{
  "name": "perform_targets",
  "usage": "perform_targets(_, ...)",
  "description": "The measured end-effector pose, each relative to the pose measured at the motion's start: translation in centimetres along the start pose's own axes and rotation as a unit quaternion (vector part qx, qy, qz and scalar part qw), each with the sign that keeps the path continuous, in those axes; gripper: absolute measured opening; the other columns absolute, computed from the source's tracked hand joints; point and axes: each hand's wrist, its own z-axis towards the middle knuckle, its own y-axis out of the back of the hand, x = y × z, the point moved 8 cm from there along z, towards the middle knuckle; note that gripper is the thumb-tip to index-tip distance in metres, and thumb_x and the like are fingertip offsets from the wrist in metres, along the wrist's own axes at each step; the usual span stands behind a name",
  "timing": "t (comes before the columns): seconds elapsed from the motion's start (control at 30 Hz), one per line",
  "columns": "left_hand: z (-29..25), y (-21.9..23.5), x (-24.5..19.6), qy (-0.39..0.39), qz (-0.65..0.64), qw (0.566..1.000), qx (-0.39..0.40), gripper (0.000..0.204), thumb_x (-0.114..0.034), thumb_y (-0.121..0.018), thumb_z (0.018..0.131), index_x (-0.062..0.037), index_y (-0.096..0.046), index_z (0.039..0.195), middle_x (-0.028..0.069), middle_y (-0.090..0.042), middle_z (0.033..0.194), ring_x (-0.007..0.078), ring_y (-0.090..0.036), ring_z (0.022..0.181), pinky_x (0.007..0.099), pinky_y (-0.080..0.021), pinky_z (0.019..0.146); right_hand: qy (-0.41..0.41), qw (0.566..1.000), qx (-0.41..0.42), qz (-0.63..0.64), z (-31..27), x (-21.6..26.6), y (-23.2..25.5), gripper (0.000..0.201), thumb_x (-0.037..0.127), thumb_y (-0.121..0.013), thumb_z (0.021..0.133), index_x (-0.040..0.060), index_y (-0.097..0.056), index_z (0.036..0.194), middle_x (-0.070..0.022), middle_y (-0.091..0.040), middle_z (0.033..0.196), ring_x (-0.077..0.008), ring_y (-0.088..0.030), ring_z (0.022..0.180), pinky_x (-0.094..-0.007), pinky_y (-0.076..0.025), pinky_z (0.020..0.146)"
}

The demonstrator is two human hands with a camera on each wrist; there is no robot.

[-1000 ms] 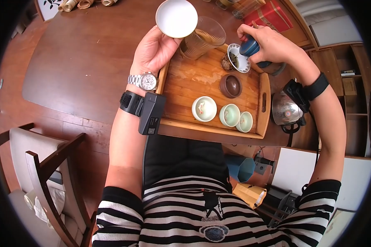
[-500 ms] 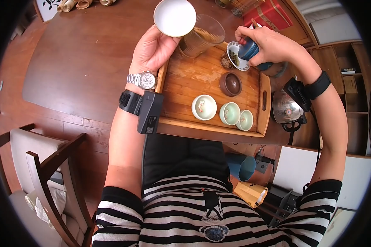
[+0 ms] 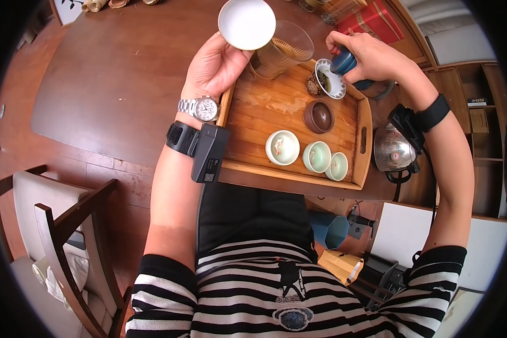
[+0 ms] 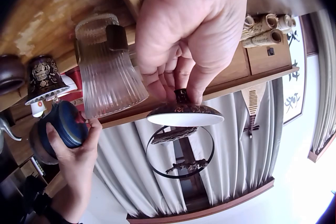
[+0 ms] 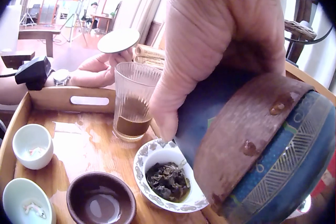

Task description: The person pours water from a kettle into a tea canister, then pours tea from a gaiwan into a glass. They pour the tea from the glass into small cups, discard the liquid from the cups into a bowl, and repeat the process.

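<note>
My left hand (image 3: 213, 70) pinches a wide round lid (image 3: 247, 23) by its knob. The lid's white inner side faces up in the head view, and in the left wrist view its dark patterned outside (image 4: 185, 109) shows. My right hand (image 3: 377, 57) grips a blue pot (image 3: 343, 61) with a brown band (image 5: 247, 140), tilted over a flared tea bowl (image 3: 336, 85). Wet dark tea leaves (image 5: 168, 181) lie in this bowl, which has a grey-patterned white rim. Close by my left hand stands a ribbed glass pitcher (image 3: 290, 42).
The wooden tray (image 3: 265, 107) bears a brown cup (image 3: 319, 116), a white cup (image 3: 282, 147) and two pale green cups (image 3: 316, 157). A steel kettle (image 3: 391, 147) stands right of the tray, a red box (image 3: 372, 22) behind it. A chair (image 3: 67, 236) is at left.
The view has shifted slightly. Both hands keep their holds on the lid and the tilted pot, nearly in place.
</note>
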Motion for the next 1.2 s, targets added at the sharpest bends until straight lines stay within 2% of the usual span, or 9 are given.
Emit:
perform_targets(0.07, 0.0, 0.2, 0.0, -0.001, 0.002, 1.0, -0.008, 0.03, 0.004, -0.049, 0.083, 0.0037, -0.046, 0.113, 0.0146, -0.05, 0.117, 0.0252, -0.049, 0.109, 0.0368, -0.043, 0.093, -0.003, 1.0, 0.005, 0.002, -0.2, -0.3, -0.2, 0.051, 0.01, -0.07, 0.054, 0.0068, -0.041, 0.097, -0.0134, -0.059, 0.089, -0.0332, -0.058, 0.084, -0.0389, -0.046, 0.069)
perform_targets(0.13, 0.0, 0.2, 0.0, 0.001, -0.006, 1.0, -0.002, 0.031, 0.004, -0.049, 0.084, 0.0039, -0.045, 0.114, 0.0152, -0.05, 0.118, 0.0258, -0.048, 0.11, 0.0374, -0.043, 0.094, -0.006, 1.0, 0.0, 0.01, -0.5, -0.7, -0.3, 0.051, 0.01, -0.067, 0.052, 0.009, -0.041, 0.096, -0.011, -0.055, 0.081, -0.0331, -0.055, 0.078, -0.0401, -0.043, 0.067)
perform_targets(0.33, 0.0, 0.5, -0.1, 0.002, -0.026, 1.0, 0.002, 0.031, 0.003, -0.047, 0.085, 0.0044, -0.044, 0.116, 0.0162, -0.048, 0.121, 0.0272, -0.046, 0.113, 0.0392, -0.04, 0.098, -0.027, 0.998, 0.052, 0.016, -1.1, -0.3, -0.7, 0.051, 0.011, -0.068, 0.052, 0.0083, -0.042, 0.096, -0.0113, -0.057, 0.083, -0.033, -0.057, 0.079, -0.0404, -0.044, 0.067)
perform_targets(0.57, 0.0, 0.5, -0.1, -0.002, -0.019, 1.0, -0.008, 0.031, 0.003, -0.048, 0.084, 0.0047, -0.044, 0.115, 0.0163, -0.048, 0.12, 0.027, -0.046, 0.113, 0.0388, -0.04, 0.098, 0.012, 0.999, 0.029, 0.022, -0.7, 0.5, -0.5, 0.05, 0.012, -0.071, 0.052, 0.0073, -0.044, 0.095, -0.0119, -0.059, 0.08, -0.0318, -0.059, 0.078, -0.0395, -0.046, 0.064)
perform_targets(0.73, 0.0, 0.3, 0.0, 0.001, -0.005, 1.0, -0.005, 0.031, 0.004, -0.05, 0.083, 0.0043, -0.045, 0.114, 0.0151, -0.05, 0.117, 0.0257, -0.048, 0.109, 0.0372, -0.042, 0.095, -0.029, 0.998, 0.049, 0.01, -0.2, 1.1, 0.0, 0.05, 0.011, -0.071, 0.053, 0.0071, -0.043, 0.094, -0.0121, -0.059, 0.083, -0.0322, -0.059, 0.078, -0.0395, -0.046, 0.063)
perform_targets(0.97, 0.0, 0.2, 0.0, 0.0, -0.002, 1.0, -0.003, 0.03, 0.005, -0.049, 0.083, 0.0042, -0.046, 0.113, 0.015, -0.05, 0.116, 0.0254, -0.049, 0.109, 0.0366, -0.042, 0.095, -0.002, 1.0, 0.027, 0.0, 0.0, 0.6, -0.3, 0.051, 0.011, -0.071, 0.053, 0.007, -0.043, 0.095, -0.0121, -0.059, 0.084, -0.0324, -0.058, 0.08, -0.0392, -0.046, 0.065)
perform_targets(1.03, 0.0, 0.1, 0.0, 0.0, -0.005, 1.0, -0.012, 0.03, 0.005, -0.049, 0.083, 0.0043, -0.046, 0.113, 0.0151, -0.05, 0.117, 0.0255, -0.048, 0.109, 0.0366, -0.042, 0.095, -0.021, 0.999, 0.039, 0.007, -0.1, 0.2, -0.5, 0.052, 0.012, -0.068, 0.052, 0.0091, -0.041, 0.096, -0.0112, -0.056, 0.082, -0.034, -0.055, 0.078, -0.0406, -0.043, 0.067)
perform_targets(1.2, 0.0, 0.3, 0.0, 0.001, -0.008, 1.0, -0.01, 0.03, 0.005, -0.048, 0.084, 0.0044, -0.045, 0.114, 0.0153, -0.05, 0.118, 0.0257, -0.048, 0.11, 0.0369, -0.042, 0.096, -0.025, 0.998, 0.055, 0.007, -0.3, -0.5, -0.9, 0.052, 0.012, -0.071, 0.052, 0.0084, -0.043, 0.095, -0.0115, -0.058, 0.085, -0.0323, -0.057, 0.081, -0.0392, -0.046, 0.068)
